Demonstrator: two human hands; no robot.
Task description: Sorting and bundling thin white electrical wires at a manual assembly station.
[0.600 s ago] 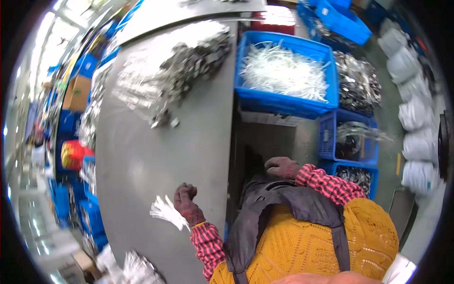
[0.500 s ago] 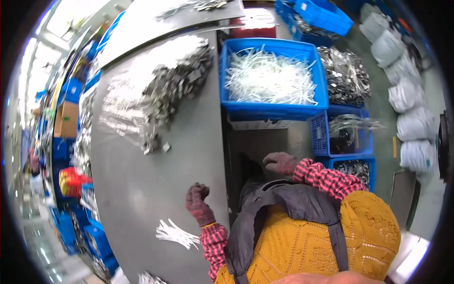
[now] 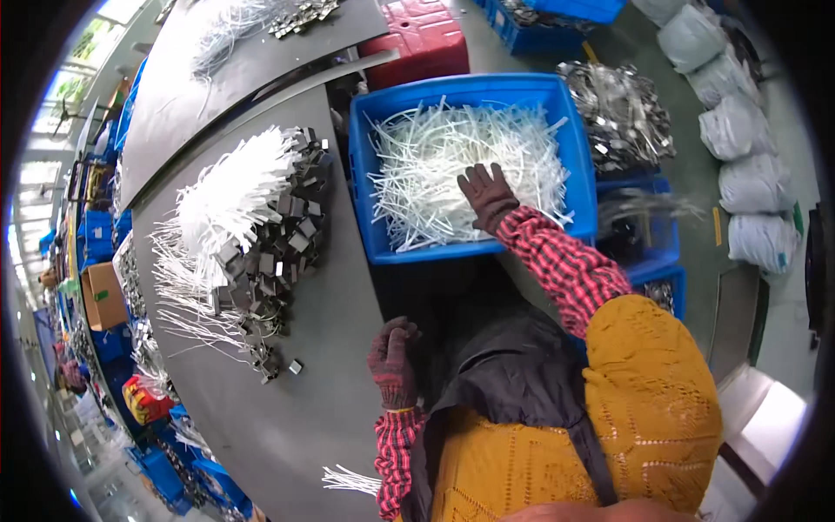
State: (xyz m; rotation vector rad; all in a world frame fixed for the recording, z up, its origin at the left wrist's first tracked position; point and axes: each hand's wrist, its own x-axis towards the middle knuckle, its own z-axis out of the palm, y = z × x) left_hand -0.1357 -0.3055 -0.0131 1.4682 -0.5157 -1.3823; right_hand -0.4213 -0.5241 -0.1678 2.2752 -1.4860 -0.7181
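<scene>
My right hand (image 3: 487,193), in a dark reddish-brown glove, is open with its fingers spread over a blue bin (image 3: 370,235). Thin white strips (image 3: 426,165) fill that bin in a loose tangle, and my palm is on or just above them. At the right edge of the grey table, my left hand (image 3: 394,361), gloved too, is curled closed with nothing showing in it. A few white strips (image 3: 350,480) lie beside my left forearm. Farther up the table is a large heap of white strips (image 3: 230,196) with small dark metal pieces (image 3: 283,244) at their ends.
The grey table (image 3: 304,435) runs along my left, with a second grey table (image 3: 165,130) beyond it. A red box (image 3: 419,39) stands behind the bin. To the right are a pile of metal parts (image 3: 617,117), blue crates (image 3: 661,230) and a row of white sacks (image 3: 739,126).
My right hand has moved forward from near my waist to the bin, its fingers spreading. The left hand stays curled at the table edge. The view has shifted, too.
</scene>
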